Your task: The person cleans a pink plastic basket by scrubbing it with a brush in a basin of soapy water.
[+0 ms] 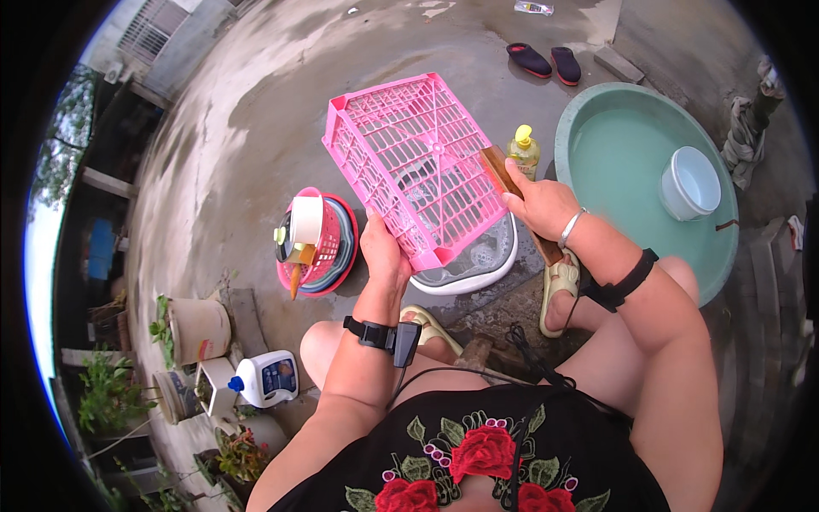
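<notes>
A pink plastic lattice basket (437, 148) is tilted in front of me, its slatted base facing up. My left hand (382, 248) grips its near left edge, the thumb lying along the side. In my right hand (544, 203) is a wooden-handled brush (496, 165), its head against the basket's right edge; its bristles are mostly hidden. Below the basket stands a white and grey basin (489, 272) of sudsy water, partly covered by it. Just beyond my right hand is a yellow pump bottle (524, 153) of liquid soap.
To the right sits a large green tub (614, 160) of water with a white bowl (692, 182) in it. Stacked basins and a pink basket (325, 256) holding kitchen items stand left. A white jug (269, 379) and plant pots (198, 331) are lower left; slippers (540, 62) lie farther off.
</notes>
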Demonstrator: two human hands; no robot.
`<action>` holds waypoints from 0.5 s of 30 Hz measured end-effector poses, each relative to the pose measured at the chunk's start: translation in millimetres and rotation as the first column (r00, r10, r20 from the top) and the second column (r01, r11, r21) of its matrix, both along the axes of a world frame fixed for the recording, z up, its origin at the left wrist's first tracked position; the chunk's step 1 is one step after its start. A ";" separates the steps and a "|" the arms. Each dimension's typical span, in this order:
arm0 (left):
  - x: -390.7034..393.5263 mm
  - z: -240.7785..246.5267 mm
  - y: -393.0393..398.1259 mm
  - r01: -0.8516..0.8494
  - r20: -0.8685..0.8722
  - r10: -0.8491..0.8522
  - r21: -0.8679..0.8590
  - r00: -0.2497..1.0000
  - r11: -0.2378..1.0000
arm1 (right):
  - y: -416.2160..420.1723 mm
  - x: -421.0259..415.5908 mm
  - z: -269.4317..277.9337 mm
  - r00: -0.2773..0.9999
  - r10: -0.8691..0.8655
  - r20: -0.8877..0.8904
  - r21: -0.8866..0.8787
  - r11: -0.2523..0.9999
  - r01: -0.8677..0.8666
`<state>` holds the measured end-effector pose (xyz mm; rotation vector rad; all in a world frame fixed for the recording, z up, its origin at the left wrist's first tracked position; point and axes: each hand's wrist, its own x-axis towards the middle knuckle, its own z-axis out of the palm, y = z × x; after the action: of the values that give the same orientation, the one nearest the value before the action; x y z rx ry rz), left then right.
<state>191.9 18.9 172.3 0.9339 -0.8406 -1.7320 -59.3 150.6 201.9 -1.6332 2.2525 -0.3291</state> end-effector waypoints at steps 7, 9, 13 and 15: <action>-2.1 2.1 0.9 0.006 -0.059 -0.005 0.025 0.998 1.000 | 0.8 4.7 -2.4 0.998 -0.022 -0.062 -0.024 0.999 0.021; -1.1 -0.5 8.8 0.095 -0.029 -0.094 0.043 0.995 0.994 | -6.7 -2.1 -1.2 0.993 -0.072 -0.094 -0.075 0.995 0.065; -5.1 -3.5 36.6 0.230 0.017 -0.231 0.052 0.973 0.972 | -27.9 -34.2 7.1 0.979 -0.165 -0.120 -0.197 0.970 0.139; -3.5 -0.4 40.8 0.251 0.055 -0.253 0.045 0.966 0.967 | -32.7 -47.0 15.1 0.979 -0.167 -0.118 -0.238 0.962 0.136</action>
<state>188.5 59.7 171.9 0.9399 -1.0051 -1.9513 -106.3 117.9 217.0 -1.6397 2.5322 -0.5497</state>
